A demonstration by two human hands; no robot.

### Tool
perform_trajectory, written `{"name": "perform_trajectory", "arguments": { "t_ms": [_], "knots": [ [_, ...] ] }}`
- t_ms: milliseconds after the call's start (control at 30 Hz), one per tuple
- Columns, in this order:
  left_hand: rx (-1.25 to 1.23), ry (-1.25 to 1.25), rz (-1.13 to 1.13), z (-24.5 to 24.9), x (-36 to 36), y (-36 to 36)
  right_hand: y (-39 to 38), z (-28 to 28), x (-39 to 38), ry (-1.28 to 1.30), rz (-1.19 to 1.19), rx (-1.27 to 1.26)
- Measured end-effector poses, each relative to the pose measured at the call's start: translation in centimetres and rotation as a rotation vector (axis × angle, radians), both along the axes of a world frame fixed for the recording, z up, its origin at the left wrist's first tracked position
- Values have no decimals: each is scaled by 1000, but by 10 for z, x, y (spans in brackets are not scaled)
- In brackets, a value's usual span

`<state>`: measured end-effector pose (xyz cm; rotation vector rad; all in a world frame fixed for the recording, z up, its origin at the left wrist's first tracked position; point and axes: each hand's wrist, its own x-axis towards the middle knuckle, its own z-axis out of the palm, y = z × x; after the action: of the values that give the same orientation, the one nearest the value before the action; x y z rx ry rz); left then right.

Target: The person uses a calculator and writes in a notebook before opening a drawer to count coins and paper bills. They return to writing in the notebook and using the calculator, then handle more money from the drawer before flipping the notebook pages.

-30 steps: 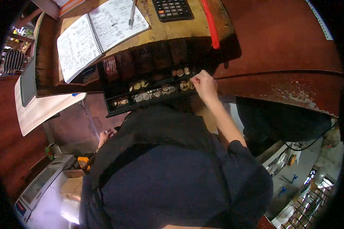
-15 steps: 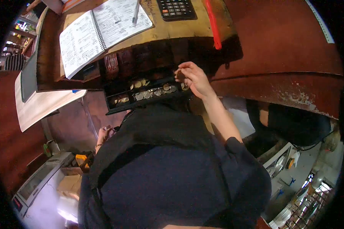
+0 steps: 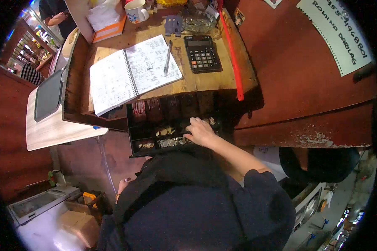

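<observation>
My right hand [image 3: 200, 133] reaches into a black cash drawer [image 3: 132, 133], fingers bent down and curled together over a coin compartment. Whatever lies between its fingertips is hidden. Silver coins [image 3: 169, 143] fill a front compartment just left of the hand, with gold-coloured coins [image 3: 165, 131] behind them. More coins [image 3: 146, 145] lie in the front left corner, and banknotes [image 3: 139, 108] sit in a rear slot. My left hand [image 3: 122, 185] hangs low beside my body, half covered by my dark clothing. Its fingers look closed around something small that I cannot make out.
Above the drawer, the wooden desk holds an open spiral notebook [image 3: 113, 79], a pen [image 3: 168, 58], a calculator [image 3: 203, 54], a mug [image 3: 135, 11] and a glass ashtray [image 3: 199, 25]. A red strip [image 3: 232, 54] runs along the right. A cardboard box [image 3: 77, 226] stands lower left.
My right hand has lowered from above the drawer into its coin compartments. The view has tilted up, showing more of the desk. Less of my left hand shows.
</observation>
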<state>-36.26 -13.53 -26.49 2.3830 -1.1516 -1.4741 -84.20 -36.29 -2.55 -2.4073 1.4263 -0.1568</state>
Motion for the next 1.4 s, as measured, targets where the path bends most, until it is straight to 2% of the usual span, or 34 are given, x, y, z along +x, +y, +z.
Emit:
{"name": "perform_trajectory", "arguments": {
  "t_ms": [100,133,167,200,233,267,300,333,367,433,467,500,533,567,633,700,767,833,967,1067,1200,1267,1300,1367,1400],
  "knots": [
    [-105,393,359,-89,29,11,-9,11,-10,0,12,43],
    [-114,399,360,-78,22,2,-17,28,-12,-172,-28,156],
    [-97,178,205,-65,17,-4,-27,40,-13,-345,-67,271],
    [-77,-45,51,-52,11,-11,-40,42,-14,-775,-108,381],
    [-81,-44,51,-51,11,-15,-61,50,-14,-1016,-110,345],
    [-89,-73,14,-52,11,-19,-67,109,-7,-1154,-471,496],
    [-98,-101,-23,-52,11,-22,-100,109,-20,-1559,-328,562],
    [-103,-99,-25,-50,9,-26,-124,131,-16,-1734,-460,410],
    [-108,-50,1,-43,9,-30,-163,123,-37,-1846,-106,505],
    [-123,-5,29,-28,6,-35,-203,173,-28,-1989,-600,477],
    [-141,-79,-11,-21,5,-36,-234,170,-38,-1979,-496,428],
    [-158,-153,-50,-17,7,-37,-282,155,-57,-1855,-447,402],
    [-233,-32,55,-21,11,-32,-322,139,-69,-1729,-398,375],
    [-241,-34,59,-25,14,-22,-344,130,-67,-1731,-388,374],
    [-326,-68,94,-30,18,-7,-369,127,-51,-678,-520,-323],
    [-310,-102,132,-25,23,16,-370,135,-37,-223,-615,-328],
    [-266,-140,185,-13,34,47,-378,141,-24,-175,-619,-328],
    [-196,-204,257,10,54,90,-354,164,-5,-1,-692,-232],
    [-26,-373,423,77,92,159,-381,142,-6,32,-742,-249],
    [38,-438,503,99,105,181,-391,131,-6,24,-794,-328],
    [28,-417,495,96,104,176,-394,134,-10,57,-761,-367],
    [-20,-362,433,74,94,158,-412,124,-23,-14,-817,-404],
    [-55,-326,387,59,86,142,-381,146,-17,-183,-787,-461],
    [-125,-248,272,22,66,100,-412,135,-37,-424,-609,-434],
    [-153,-214,230,9,56,77,-403,145,-28,-766,-605,-247]
  ]
}}
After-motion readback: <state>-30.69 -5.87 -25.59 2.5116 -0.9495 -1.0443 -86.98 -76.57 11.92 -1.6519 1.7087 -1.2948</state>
